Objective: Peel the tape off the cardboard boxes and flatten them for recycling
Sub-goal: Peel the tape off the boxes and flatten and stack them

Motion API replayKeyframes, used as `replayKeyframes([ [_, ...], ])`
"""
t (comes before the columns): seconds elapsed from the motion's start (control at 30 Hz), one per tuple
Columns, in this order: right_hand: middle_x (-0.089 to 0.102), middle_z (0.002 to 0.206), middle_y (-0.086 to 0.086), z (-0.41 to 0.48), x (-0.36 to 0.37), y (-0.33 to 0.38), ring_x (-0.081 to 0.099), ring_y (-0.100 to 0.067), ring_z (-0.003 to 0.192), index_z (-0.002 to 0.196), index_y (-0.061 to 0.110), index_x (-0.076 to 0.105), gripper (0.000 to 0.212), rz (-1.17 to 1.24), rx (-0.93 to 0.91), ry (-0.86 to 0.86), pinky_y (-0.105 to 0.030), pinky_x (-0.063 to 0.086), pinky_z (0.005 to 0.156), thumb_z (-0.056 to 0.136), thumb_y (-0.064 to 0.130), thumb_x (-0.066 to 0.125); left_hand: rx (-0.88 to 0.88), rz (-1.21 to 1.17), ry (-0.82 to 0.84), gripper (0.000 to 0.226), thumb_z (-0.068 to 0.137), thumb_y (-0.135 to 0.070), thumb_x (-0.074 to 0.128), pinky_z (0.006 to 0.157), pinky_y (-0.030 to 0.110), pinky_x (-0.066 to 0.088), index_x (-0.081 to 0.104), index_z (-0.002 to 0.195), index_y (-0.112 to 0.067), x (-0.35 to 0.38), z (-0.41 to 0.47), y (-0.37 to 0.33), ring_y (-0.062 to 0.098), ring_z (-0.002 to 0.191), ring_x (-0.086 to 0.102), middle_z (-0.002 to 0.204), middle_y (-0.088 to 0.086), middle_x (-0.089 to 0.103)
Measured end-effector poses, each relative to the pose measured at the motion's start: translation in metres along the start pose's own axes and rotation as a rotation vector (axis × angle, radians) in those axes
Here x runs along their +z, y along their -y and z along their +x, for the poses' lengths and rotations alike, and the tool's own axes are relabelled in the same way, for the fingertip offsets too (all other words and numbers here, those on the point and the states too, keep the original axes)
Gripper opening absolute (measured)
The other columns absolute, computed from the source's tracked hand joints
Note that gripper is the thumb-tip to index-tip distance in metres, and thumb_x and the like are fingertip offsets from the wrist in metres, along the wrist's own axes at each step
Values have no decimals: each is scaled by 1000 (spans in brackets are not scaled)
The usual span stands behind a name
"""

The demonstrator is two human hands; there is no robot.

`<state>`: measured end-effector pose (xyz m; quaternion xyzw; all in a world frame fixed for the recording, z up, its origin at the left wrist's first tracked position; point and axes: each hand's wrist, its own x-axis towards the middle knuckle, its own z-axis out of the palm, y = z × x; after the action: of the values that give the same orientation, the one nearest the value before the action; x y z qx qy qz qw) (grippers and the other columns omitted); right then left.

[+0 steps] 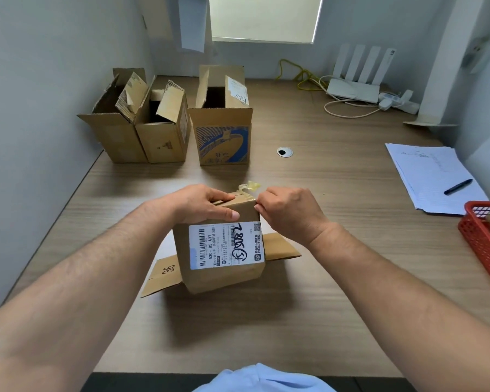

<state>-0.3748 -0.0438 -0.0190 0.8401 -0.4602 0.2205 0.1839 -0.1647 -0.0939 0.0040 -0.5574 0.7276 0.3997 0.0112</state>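
A small cardboard box with a white shipping label stands on the wooden desk, its lower flaps spread out flat. My left hand grips the box's top left edge, thumb across the near face. My right hand pinches clear tape at the top right corner. A crumpled, yellowish strip of peeled tape sticks up from the top between the two hands.
Three open cardboard boxes stand at the back left. A red basket holding tape scraps sits at the right edge. Papers with a black pen, a router and cables lie right and back.
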Motion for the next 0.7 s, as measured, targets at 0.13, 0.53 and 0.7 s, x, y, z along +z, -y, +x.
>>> replayKeyframes([
  [0.13,55,51,-3,8,-3,-6,48,-23,35,57,9,56,29,-16,-99,66,-18,23,41,65,13,84,-1,24,3,65,78,-57,69,74,26,54,49,138,-41,-1,2,-2,8,82,69,95,-7,70],
  [0.53,51,54,-6,8,14,-17,38,-21,36,63,8,53,25,74,-97,76,-21,27,35,71,-1,75,20,26,0,63,81,-57,64,70,22,51,46,139,-40,-1,4,1,6,83,67,93,-10,67],
  [0.7,54,59,-4,4,9,-20,46,-21,41,64,7,58,30,132,-113,29,-23,33,35,88,20,45,13,14,0,63,80,-58,65,69,22,50,46,138,-41,-3,9,2,6,85,67,96,-10,68],
])
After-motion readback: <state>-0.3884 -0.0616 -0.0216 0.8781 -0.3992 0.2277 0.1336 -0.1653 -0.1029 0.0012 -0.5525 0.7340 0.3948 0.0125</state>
